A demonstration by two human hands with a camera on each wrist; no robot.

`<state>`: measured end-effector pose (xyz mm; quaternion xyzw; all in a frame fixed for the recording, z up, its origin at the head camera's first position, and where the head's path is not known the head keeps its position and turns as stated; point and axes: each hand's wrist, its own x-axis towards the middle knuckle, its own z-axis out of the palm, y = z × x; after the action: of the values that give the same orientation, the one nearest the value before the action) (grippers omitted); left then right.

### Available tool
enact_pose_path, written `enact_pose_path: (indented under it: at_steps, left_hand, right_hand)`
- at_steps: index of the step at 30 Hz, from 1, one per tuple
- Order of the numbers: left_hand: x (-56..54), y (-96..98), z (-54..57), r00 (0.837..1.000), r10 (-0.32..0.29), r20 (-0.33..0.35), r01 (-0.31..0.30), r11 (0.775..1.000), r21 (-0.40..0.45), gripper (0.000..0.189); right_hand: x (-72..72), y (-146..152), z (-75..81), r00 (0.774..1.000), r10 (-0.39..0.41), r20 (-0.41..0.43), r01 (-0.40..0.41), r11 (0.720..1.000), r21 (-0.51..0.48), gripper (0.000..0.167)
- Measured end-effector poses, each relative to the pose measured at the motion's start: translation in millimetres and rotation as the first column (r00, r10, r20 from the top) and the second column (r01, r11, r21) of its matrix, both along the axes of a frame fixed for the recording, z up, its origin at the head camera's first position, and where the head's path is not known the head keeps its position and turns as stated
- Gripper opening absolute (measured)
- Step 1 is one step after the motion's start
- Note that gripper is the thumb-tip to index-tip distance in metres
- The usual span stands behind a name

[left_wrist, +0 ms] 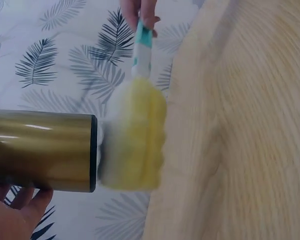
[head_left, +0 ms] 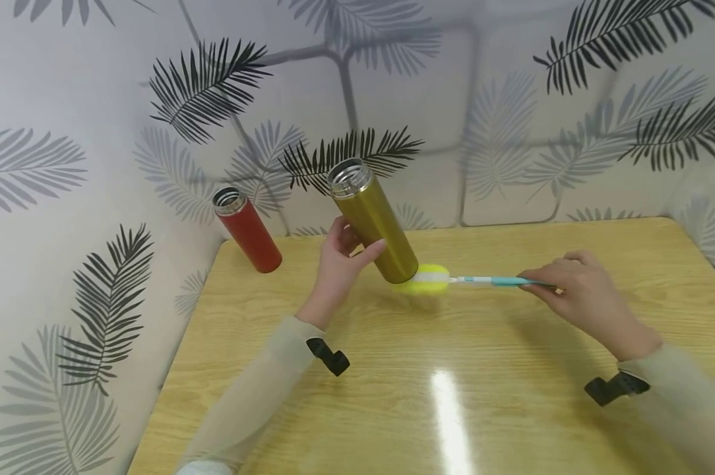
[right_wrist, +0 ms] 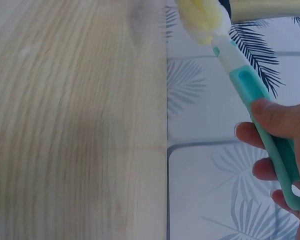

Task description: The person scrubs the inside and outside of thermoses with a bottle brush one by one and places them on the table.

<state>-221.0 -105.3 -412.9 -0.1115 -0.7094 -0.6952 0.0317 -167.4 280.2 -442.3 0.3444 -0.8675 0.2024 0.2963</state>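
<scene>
My left hand (head_left: 341, 260) grips a gold thermos bottle (head_left: 376, 227) around its lower side, thumb across the front. The bottle leans to the left, its steel mouth uncovered and its base just above the table. A bottle brush with a yellow and white sponge head (left_wrist: 140, 135) is in my right hand (head_left: 589, 300), fingers and thumb closed around its teal handle (right_wrist: 262, 107). Blurred, the sponge head lies right at the bottle's dark base, seemingly against it. To the left of my left hand, a red thermos bottle (head_left: 249, 231) stands without a lid.
The light wooden table (head_left: 393, 396) fills the lower area, with a glare streak near its front. Behind and to the left hangs a white and grey leaf-patterned covering (head_left: 405, 99), close to the table's back edge. Each wrist carries a black camera mount (head_left: 328, 356).
</scene>
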Motion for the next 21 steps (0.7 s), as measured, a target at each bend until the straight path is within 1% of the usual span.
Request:
enact_pose_path:
  at_steps: [2,4,8,12,14,18,21]
  left_hand:
    - [0.1,4.2,-1.8,1.0,-0.004,0.008,0.004,1.0,0.004,0.064]
    - [-0.2,8.4,-3.3,1.0,0.006,0.017,-0.006,1.0,0.011,0.063]
    - [-1.2,14.8,-3.5,0.999,0.028,0.02,-0.029,0.999,0.027,0.063]
    - [-3.3,16.5,-1.2,0.999,0.044,0.011,-0.044,0.999,0.023,0.063]
    - [-4.5,15.5,-0.3,0.998,0.062,0.001,-0.062,0.998,0.019,0.062]
    - [-4.7,12.1,0.7,0.994,0.114,-0.002,-0.114,0.994,0.006,0.061]
    - [-2.4,11.7,0.6,0.994,0.112,0.007,-0.112,0.994,-0.006,0.061]
  right_hand:
    - [-4.0,-7.3,2.3,1.0,-0.021,-0.002,0.021,1.0,-0.012,0.069]
    - [-8.8,-14.6,4.4,1.0,-0.027,-0.007,0.026,0.999,-0.02,0.069]
    - [-13.4,-26.9,3.3,0.999,0.003,-0.033,-0.004,0.999,-0.032,0.065]
    - [-9.7,-32.5,-1.4,0.998,0.037,-0.044,-0.04,0.997,-0.064,0.06]
    - [-6.7,-31.8,-2.3,0.998,0.045,-0.05,-0.049,0.995,-0.083,0.06]
    - [-3.1,-24.6,-1.0,0.997,0.045,-0.063,-0.051,0.994,-0.102,0.063]
    - [-3.4,-17.6,-0.3,0.997,0.028,-0.069,-0.034,0.995,-0.098,0.065]
